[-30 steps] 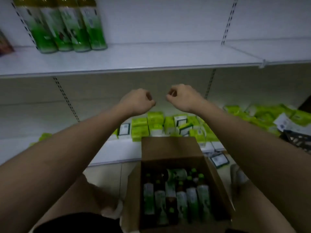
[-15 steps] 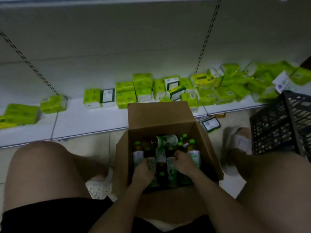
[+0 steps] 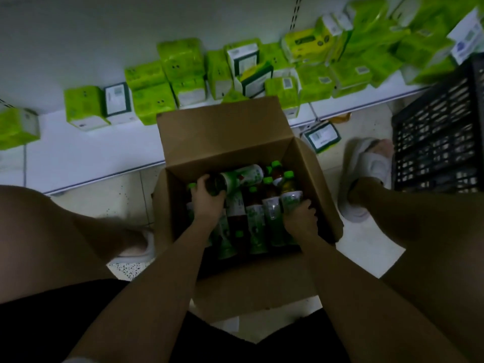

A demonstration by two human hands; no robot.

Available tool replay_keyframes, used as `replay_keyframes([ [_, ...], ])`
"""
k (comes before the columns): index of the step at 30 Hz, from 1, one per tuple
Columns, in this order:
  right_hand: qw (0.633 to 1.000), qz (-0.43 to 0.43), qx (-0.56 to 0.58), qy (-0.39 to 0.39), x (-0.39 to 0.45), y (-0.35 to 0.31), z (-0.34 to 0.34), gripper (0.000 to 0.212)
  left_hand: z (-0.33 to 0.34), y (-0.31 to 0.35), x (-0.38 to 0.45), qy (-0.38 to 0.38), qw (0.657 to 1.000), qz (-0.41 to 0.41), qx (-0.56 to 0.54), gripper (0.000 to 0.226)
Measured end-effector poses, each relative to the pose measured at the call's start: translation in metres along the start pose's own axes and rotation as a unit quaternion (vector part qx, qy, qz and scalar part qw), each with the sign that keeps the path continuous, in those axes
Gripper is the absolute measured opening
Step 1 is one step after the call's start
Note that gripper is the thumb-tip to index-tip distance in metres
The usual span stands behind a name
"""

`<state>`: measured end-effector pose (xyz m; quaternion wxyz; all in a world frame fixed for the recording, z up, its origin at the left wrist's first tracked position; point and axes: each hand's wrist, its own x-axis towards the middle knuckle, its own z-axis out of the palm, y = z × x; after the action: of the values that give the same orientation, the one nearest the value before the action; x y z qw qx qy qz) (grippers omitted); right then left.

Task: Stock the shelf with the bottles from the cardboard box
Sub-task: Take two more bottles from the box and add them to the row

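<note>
Bottles point(image 3: 258, 216) fill the cardboard box point(image 3: 225, 132); both hands, empty at the shelf a second ago, now grip again: left hand point(image 3: 208, 200) one lying crosswise, right hand point(image 3: 301, 217) one at the right wall.

The cardboard box point(image 3: 225, 132) is plain brown. Inside it the bottles point(image 3: 258, 218) carry bright green caps and green-and-white labels over dark reddish-brown liquid. Behind the box, the shelf point(image 3: 86, 158) is white, and its packets point(image 3: 154, 100) are lime green — some with white, dark-edged label faces. Right of the box stands a black crate point(image 3: 440, 132) — an open lattice pattern — beside a white slipper point(image 3: 366, 169). The floor tiles point(image 3: 123, 192) are pale.
</note>
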<state>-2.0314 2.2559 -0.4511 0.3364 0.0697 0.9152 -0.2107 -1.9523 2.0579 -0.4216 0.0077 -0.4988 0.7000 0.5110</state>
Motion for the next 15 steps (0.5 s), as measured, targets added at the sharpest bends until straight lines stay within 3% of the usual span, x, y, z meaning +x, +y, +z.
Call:
replay_keyframes([
  [4, 0.997, 0.013, -0.037, -0.070, 0.008, 0.013, 0.013, 0.069, 0.008, 0.009, 0.027, -0.033, 0.999, -0.034, 0.000, 0.072],
  [9, 0.997, 0.020, -0.040, -0.059, 0.019, 0.020, 0.012, 0.076, 0.027, 0.007, 0.050, -0.100, 0.993, -0.055, 0.003, 0.083],
  [15, 0.993, 0.002, -0.110, -0.038, 0.019, 0.016, 0.013, 0.078, 0.048, -0.001, 0.052, -0.085, 0.994, -0.040, 0.048, 0.056],
])
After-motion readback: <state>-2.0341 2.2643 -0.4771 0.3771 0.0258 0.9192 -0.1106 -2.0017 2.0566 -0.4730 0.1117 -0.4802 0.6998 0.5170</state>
